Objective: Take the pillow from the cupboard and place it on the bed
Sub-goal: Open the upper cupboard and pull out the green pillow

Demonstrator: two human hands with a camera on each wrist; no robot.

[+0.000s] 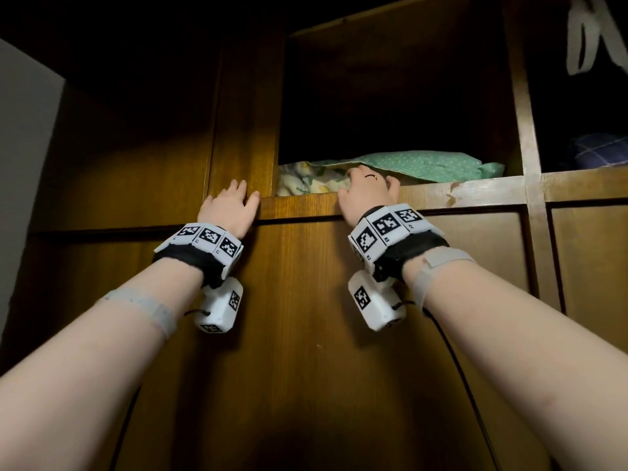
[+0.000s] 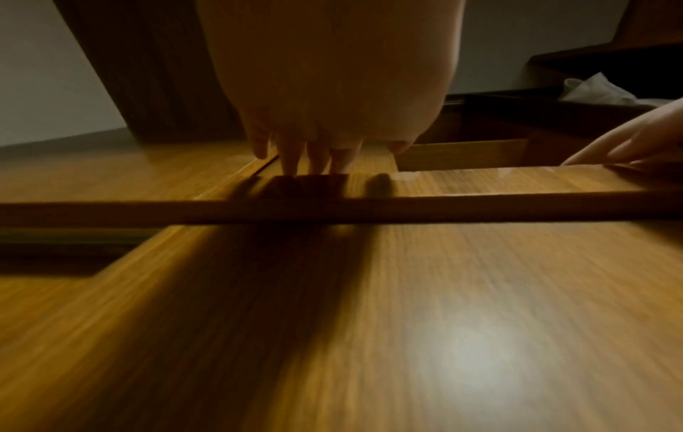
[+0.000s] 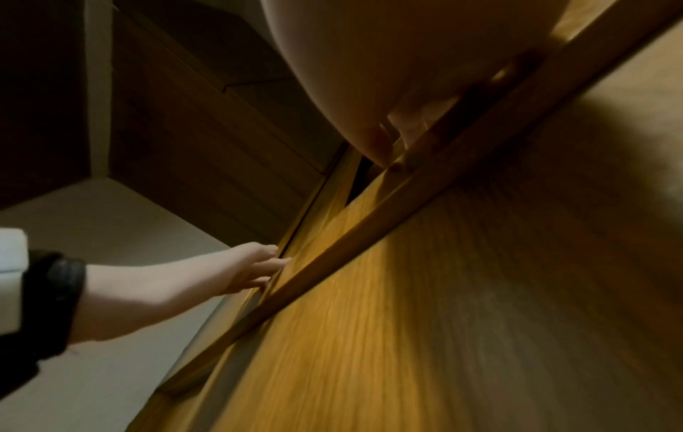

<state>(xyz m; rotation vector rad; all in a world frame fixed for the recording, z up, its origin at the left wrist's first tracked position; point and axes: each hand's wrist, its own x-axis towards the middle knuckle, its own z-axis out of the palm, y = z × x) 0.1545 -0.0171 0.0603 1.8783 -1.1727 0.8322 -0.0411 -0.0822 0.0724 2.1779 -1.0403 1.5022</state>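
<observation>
We reach up to the wooden cupboard [image 1: 306,300]. Our left hand [image 1: 229,207] lies flat on its front, just left of the open upper compartment, fingers [image 2: 295,157] straight and slightly apart. Our right hand [image 1: 365,193] goes over the compartment's front rail [image 1: 458,195]; whether its fingers are clamped on anything, we cannot tell. The green dotted pillow [image 1: 424,166] lies inside that compartment, on top of a floral cloth [image 1: 302,181], right above the right hand. A dark checked bundle [image 1: 601,153] sits in the next compartment to the right.
</observation>
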